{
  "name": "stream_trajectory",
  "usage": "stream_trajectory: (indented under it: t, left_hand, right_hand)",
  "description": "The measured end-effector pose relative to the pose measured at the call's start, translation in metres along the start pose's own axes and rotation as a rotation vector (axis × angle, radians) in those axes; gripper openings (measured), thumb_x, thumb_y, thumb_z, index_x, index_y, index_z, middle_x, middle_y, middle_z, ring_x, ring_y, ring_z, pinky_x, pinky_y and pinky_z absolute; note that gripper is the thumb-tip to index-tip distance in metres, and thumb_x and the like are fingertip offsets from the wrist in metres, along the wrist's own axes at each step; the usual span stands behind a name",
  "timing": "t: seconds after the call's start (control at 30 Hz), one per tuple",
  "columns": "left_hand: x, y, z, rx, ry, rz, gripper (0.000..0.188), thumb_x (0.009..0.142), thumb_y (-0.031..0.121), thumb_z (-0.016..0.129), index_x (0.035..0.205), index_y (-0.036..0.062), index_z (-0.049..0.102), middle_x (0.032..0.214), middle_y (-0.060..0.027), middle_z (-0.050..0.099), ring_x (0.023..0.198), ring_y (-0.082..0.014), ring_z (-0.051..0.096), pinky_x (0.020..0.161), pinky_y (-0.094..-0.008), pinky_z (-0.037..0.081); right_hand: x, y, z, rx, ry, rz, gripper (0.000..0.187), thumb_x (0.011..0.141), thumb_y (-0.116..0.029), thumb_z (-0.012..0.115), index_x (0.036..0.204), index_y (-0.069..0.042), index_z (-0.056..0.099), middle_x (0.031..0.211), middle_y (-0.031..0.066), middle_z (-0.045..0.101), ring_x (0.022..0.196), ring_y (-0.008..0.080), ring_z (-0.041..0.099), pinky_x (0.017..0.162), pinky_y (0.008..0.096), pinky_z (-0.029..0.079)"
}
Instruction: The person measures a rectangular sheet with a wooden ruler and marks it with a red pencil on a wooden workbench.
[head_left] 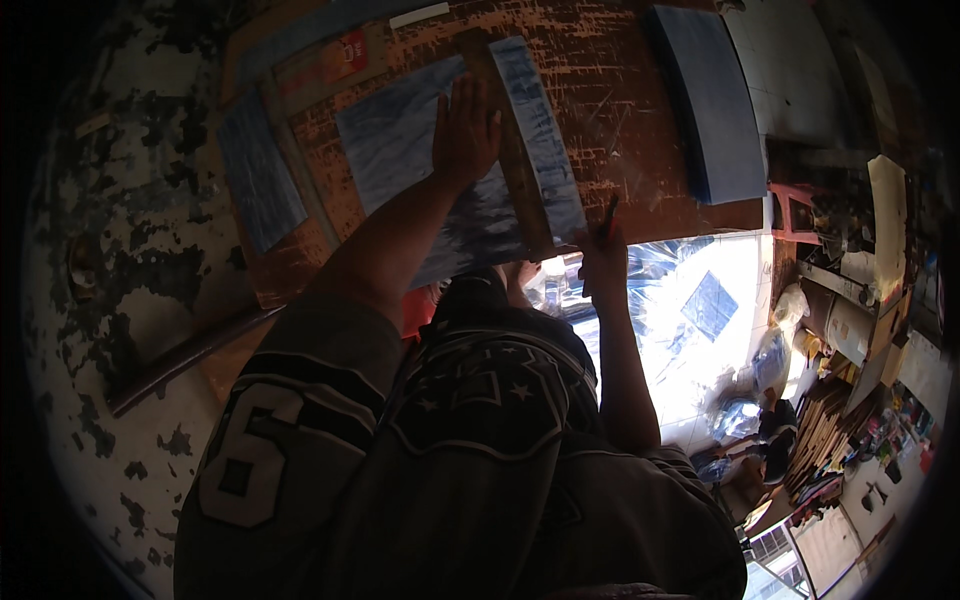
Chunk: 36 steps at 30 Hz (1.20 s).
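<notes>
Blue is the colour I see most from the head camera. A big blue sheet (400, 150) lies flat on a worn brown table (620, 110). My left hand (465, 130) is open, with its fingers spread and its palm pressed flat on the sheet. A long wooden ruler (515, 170) lies just beside that hand, on its right, and runs down the sheet. On the far side of the ruler lies a thin blue strip (540, 130), touching the ruler's edge.

My right hand (603, 262) is closed around a red pencil (608, 215). It sits at the near edge of the table, close to the bottom end of the blue strip. I cannot tell if the pencil tip touches anything.

Another small blue piece (258, 180) lies at the left side of the table. A thick blue block (712, 100) lies at the right side, well apart from both hands. Past the table edge, the floor (690, 330) is very bright.
</notes>
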<state>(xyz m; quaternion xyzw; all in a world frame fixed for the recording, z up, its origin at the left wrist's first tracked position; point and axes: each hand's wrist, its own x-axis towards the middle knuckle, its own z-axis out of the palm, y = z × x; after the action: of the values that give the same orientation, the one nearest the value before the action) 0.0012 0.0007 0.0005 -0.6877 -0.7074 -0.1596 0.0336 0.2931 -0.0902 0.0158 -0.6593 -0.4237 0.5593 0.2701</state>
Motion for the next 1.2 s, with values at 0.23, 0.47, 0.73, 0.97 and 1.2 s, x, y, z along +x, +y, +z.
stream_trajectory:
  t: [0.23, 0.47, 0.73, 0.97, 1.2]
  left_hand:
    - [-0.002, -0.002, 0.002, -0.001, 0.0, 0.0, 0.059, 0.108, 0.034, 0.035, 0.156, 0.0, 0.026, 0.16, -0.0272, 0.026, 0.152, -0.0398, 0.021, 0.121, -0.0573, 0.019]
    - [-0.001, -0.002, 0.004, 0.029, 0.001, 0.003, 0.061, 0.106, 0.035, 0.037, 0.156, -0.0004, 0.027, 0.16, -0.0258, 0.026, 0.152, -0.0377, 0.022, 0.123, -0.0556, 0.018]
    - [-0.001, -0.001, 0.004, 0.073, -0.028, -0.011, 0.063, 0.106, 0.036, 0.037, 0.157, 0.0009, 0.025, 0.162, -0.024, 0.024, 0.153, -0.0361, 0.02, 0.123, -0.0542, 0.018]
    - [-0.001, -0.002, 0.006, 0.098, -0.021, 0.004, 0.06, 0.108, 0.035, 0.035, 0.156, -0.0004, 0.026, 0.161, -0.0248, 0.025, 0.151, -0.0375, 0.022, 0.121, -0.0555, 0.021]
    - [0.001, 0.0, 0.005, 0.106, -0.039, -0.011, 0.062, 0.107, 0.036, 0.034, 0.157, 0.0008, 0.023, 0.162, -0.0228, 0.024, 0.152, -0.0355, 0.02, 0.124, -0.053, 0.017]
  right_hand:
    - [-0.009, -0.024, 0.007, 0.186, -0.047, 0.131, 0.018, 0.09, -0.015, 0.073, 0.093, -0.005, 0.058, 0.058, -0.0029, 0.047, 0.042, 0.0083, 0.046, 0.038, 0.0249, 0.036]
    - [-0.011, -0.059, 0.001, 0.336, -0.088, 0.161, 0.016, 0.091, -0.016, 0.071, 0.083, -0.006, 0.061, 0.057, -0.0025, 0.049, 0.044, 0.0077, 0.047, 0.041, 0.0235, 0.035]
    - [-0.014, -0.118, -0.007, 0.432, -0.108, 0.008, 0.018, 0.094, -0.02, 0.068, 0.097, -0.003, 0.063, 0.058, -0.0015, 0.051, 0.045, 0.0079, 0.048, 0.042, 0.0223, 0.036]
    - [-0.01, -0.164, -0.014, 0.503, -0.27, -0.058, 0.019, 0.096, -0.021, 0.065, 0.103, -0.004, 0.059, 0.064, -0.0001, 0.053, 0.05, 0.0089, 0.051, 0.044, 0.0222, 0.039]
    - [-0.018, -0.223, -0.023, 0.483, -0.109, -0.251, 0.018, 0.099, -0.012, 0.059, 0.112, -0.003, 0.052, 0.068, -0.0018, 0.047, 0.051, 0.0053, 0.04, 0.049, 0.0213, 0.034]
